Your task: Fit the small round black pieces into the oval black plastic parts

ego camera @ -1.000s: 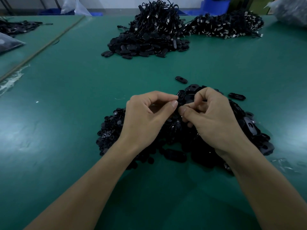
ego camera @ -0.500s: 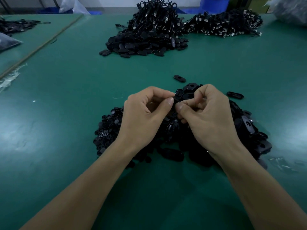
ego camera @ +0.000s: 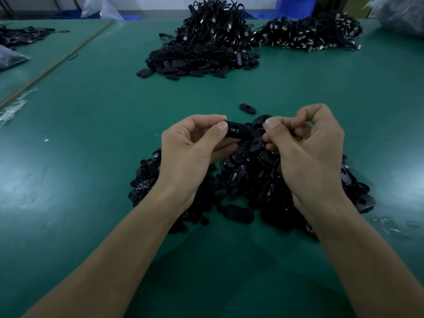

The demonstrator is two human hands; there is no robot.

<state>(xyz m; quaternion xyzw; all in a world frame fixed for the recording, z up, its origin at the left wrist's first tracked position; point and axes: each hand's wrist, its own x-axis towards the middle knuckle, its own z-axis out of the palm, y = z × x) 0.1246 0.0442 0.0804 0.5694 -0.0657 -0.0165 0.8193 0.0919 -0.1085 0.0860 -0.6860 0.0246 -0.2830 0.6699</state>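
The green table (ego camera: pixel 91 125) fills the frame. At upper centre a far heap (ego camera: pixel 202 53) of cabled black parts stands well apart from the work. At centre a near heap (ego camera: pixel 250 180) of loose black parts lies under both hands. Its left edge looks made of small round pieces (ego camera: pixel 143 177), and its right side is mostly ovals. The left hand (ego camera: pixel 188 152), left of centre, pinches one oval part (ego camera: pixel 237 131) by its end between thumb and forefinger, held up above the heap's far edge. The part is glossy and rounded at the ends, with a small pale slot showing in its upper face. The right hand (ego camera: pixel 309 152), right of centre, is apart from that part. Its thumb is pressed to curled fingertips as if on something tiny, but whether a round piece sits there cannot be told, since the fingers hide it. A lone oval (ego camera: pixel 247 108) lies on bare table just beyond the hands. The step in hand seems to be bringing a round piece to the held oval. The next move would call for closing the gap between the hands, lining the piece up with its seat in the oval, and pressing it home while the left pinch keeps the part level. Black on black in dim light makes the seat hard to see.
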